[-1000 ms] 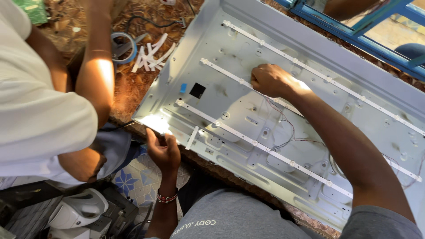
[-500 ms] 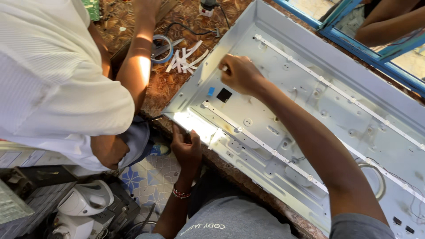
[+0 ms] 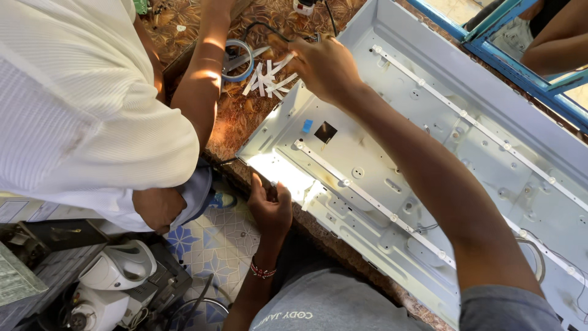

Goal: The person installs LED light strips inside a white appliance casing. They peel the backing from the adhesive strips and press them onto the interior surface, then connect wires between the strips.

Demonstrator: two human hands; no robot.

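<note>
There is only one view, from a camera worn on the person's head. It looks steeply down and a little forward, over the person's own chest and arms. The view is close: the right hand [image 3: 324, 67] reaches away toward the top of the frame, and the left hand [image 3: 269, 205] sits low, near the middle. The white metal panel [image 3: 429, 141] runs diagonally across the right half, on the brown patterned bench [image 3: 239, 116]. A second person in a white shirt [image 3: 73, 104] fills the upper left, very near the camera. The tiled floor [image 3: 214, 236] shows at the lower left, well under the bench edge.
</note>
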